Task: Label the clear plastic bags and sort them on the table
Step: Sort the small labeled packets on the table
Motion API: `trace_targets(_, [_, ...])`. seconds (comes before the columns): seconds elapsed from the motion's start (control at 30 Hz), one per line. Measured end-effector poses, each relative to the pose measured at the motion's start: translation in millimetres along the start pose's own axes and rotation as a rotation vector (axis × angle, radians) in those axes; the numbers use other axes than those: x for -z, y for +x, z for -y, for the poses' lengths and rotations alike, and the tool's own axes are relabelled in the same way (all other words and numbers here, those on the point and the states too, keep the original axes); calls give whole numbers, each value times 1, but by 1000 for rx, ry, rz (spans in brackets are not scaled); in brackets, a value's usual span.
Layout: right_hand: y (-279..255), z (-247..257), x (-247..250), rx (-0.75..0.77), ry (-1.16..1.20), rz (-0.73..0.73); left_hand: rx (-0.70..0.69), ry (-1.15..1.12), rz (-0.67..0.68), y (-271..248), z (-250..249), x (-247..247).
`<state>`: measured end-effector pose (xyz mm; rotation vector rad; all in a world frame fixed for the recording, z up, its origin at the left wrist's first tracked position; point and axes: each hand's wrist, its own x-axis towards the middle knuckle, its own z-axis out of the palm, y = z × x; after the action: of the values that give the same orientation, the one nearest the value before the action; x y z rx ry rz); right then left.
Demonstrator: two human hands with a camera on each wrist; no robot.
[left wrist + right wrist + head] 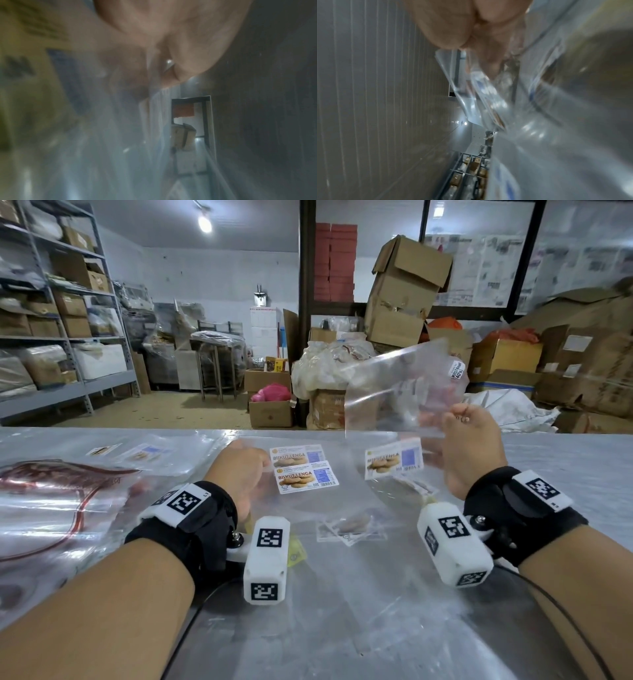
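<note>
While the right hand (469, 453) grips a labelled clear bag (404, 392) raised above the table (565, 474), the left hand (239, 474) pinches the stacked bags' (305, 470) edge just beside it.

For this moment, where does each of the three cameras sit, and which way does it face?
Head: worn high, faces forward and down over the steel table; both forearms, left hand, right hand.
Left wrist: low over the table, looks along the fingers; blurred.
Right wrist: looks along the fingers at the clear bag.
Shared: the bag.
</note>
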<state>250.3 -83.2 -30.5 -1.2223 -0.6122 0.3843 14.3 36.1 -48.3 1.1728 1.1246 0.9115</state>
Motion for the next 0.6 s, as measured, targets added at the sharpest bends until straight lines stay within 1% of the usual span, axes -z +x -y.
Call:
trace_targets(0.07, [5, 4, 5, -45, 162, -34, -14, 5, -2, 1, 1, 0])
trace_targets(0.1, [6, 7, 7, -60, 187, -37, -24, 14, -2, 2, 2, 1])
trace_targets(0.2, [12, 15, 8, -56, 236, -37, -50, 44, 5, 1, 2, 2])
trace_targets(0.27, [18, 18, 11, -131, 249, -9, -49, 18, 42, 2, 3, 2])
trace_targets(0.37, [23, 7, 11, -169, 255, 33, -80, -41, 108, 4, 3, 2])
trace_targets(0.43, [18, -1, 6, -223, 204, 46, -90, -42, 136, 6, 4, -1])
trace_targets(0.47, [16, -5, 3, -223, 142, 41, -100, -45, 150, 7, 5, -1])
trace_targets(0.5, [10, -8, -1, -225, 77, 71, -100, -43, 165, 5, 4, -2])
trace_targets(0.6, [5, -16, -3, -188, -16, 148, -119, -69, 210, -4, 2, -4])
